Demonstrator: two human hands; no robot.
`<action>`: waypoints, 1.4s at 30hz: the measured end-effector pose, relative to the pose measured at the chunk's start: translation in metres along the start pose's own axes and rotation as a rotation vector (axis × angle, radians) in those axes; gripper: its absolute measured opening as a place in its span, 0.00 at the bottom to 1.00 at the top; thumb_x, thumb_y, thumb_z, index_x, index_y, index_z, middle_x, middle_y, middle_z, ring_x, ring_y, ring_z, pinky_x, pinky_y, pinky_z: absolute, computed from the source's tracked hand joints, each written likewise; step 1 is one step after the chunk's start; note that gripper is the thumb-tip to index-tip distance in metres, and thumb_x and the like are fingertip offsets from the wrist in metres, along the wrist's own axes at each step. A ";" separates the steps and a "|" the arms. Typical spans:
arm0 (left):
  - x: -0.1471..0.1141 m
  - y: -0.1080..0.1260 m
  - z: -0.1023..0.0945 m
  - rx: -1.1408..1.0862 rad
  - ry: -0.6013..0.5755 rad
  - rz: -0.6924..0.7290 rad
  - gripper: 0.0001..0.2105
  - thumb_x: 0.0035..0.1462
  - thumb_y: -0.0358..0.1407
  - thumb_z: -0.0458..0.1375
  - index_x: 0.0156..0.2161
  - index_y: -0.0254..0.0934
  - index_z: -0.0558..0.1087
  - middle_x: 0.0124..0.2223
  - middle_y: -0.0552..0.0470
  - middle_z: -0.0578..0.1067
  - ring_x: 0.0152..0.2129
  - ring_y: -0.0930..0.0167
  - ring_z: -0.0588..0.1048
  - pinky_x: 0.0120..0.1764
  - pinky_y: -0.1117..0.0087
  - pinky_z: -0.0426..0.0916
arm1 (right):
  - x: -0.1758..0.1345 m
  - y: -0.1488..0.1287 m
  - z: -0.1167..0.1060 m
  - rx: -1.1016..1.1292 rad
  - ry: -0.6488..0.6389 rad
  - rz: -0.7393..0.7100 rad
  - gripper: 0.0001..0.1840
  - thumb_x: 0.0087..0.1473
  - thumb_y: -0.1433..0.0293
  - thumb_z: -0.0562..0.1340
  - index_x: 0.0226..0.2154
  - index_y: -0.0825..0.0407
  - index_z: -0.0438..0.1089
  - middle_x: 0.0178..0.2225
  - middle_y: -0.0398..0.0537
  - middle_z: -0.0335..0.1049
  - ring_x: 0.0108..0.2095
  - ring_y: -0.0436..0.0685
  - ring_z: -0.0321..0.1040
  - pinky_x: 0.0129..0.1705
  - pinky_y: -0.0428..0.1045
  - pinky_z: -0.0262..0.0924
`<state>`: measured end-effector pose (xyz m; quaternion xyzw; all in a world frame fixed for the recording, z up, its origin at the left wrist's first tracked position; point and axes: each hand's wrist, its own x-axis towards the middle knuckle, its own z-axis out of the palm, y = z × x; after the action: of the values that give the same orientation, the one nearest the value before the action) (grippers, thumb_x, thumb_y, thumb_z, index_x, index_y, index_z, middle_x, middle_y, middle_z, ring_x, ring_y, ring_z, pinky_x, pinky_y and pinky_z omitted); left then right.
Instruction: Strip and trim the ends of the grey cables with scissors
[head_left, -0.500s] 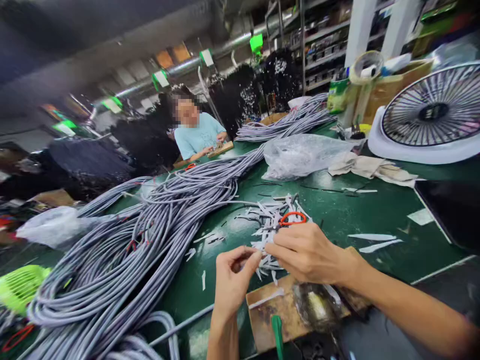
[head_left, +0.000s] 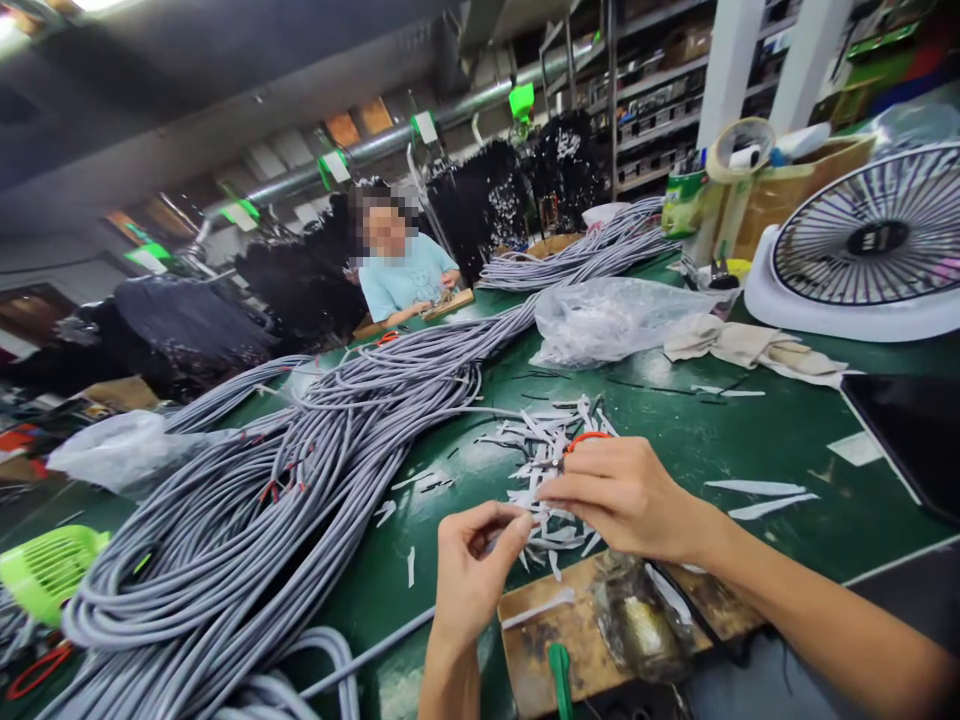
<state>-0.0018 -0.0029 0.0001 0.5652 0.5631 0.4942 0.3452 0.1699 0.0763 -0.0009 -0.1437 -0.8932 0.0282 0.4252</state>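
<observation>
My left hand (head_left: 474, 565) is closed in a pinch, thumb against forefinger. A grey cable (head_left: 397, 645) runs from the left to behind its wrist and does not come out beyond; its end appears to be in this hand. Close to those fingertips, my right hand (head_left: 626, 492) is also pinched closed, on something too small to make out. Just behind the right knuckles, orange-handled scissors (head_left: 590, 438) rest on a pile of white and dark scraps (head_left: 536, 440). Below both hands sits a stained wooden board (head_left: 536, 655) with a white strip (head_left: 538, 606) and a green handle (head_left: 559, 675).
Coiled grey cables (head_left: 247, 520) cover the table's left side. At the right stand a fan (head_left: 874, 240) and a dark flat panel (head_left: 911, 430). A clear plastic bag (head_left: 607, 315) and a cloth (head_left: 757, 345) lie farther back. Across the table sits a person (head_left: 409, 275).
The view has tilted slightly, so everything sits a little lower and to the right. My right hand has risen a little, hiding more of the scissors' handle. Both pinches stay close together.
</observation>
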 end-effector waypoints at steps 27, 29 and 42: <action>0.002 -0.011 -0.006 -0.308 -0.103 -0.115 0.12 0.46 0.40 0.59 0.24 0.30 0.72 0.15 0.59 0.57 0.13 0.83 0.49 0.16 0.79 0.43 | 0.006 -0.008 0.013 0.402 0.084 0.072 0.09 0.54 0.73 0.56 0.33 0.55 0.71 0.21 0.44 0.66 0.22 0.47 0.61 0.25 0.43 0.52; 0.003 -0.010 -0.007 -0.293 -0.111 -0.117 0.12 0.46 0.40 0.59 0.24 0.30 0.72 0.16 0.58 0.58 0.13 0.82 0.50 0.16 0.79 0.43 | 0.006 -0.007 0.013 0.389 0.054 0.070 0.09 0.54 0.74 0.55 0.32 0.56 0.70 0.22 0.45 0.67 0.23 0.47 0.61 0.26 0.43 0.53; 0.008 -0.007 -0.007 -0.087 0.117 0.259 0.02 0.46 0.29 0.59 0.28 0.35 0.75 0.24 0.52 0.70 0.22 0.74 0.67 0.25 0.75 0.60 | 0.015 -0.023 0.026 0.939 -0.144 0.734 0.11 0.50 0.65 0.56 0.24 0.57 0.64 0.15 0.35 0.49 0.17 0.43 0.45 0.17 0.41 0.41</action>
<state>-0.0116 0.0042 -0.0037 0.5878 0.4829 0.5906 0.2693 0.1359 0.0601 -0.0021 -0.2372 -0.7039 0.5745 0.3439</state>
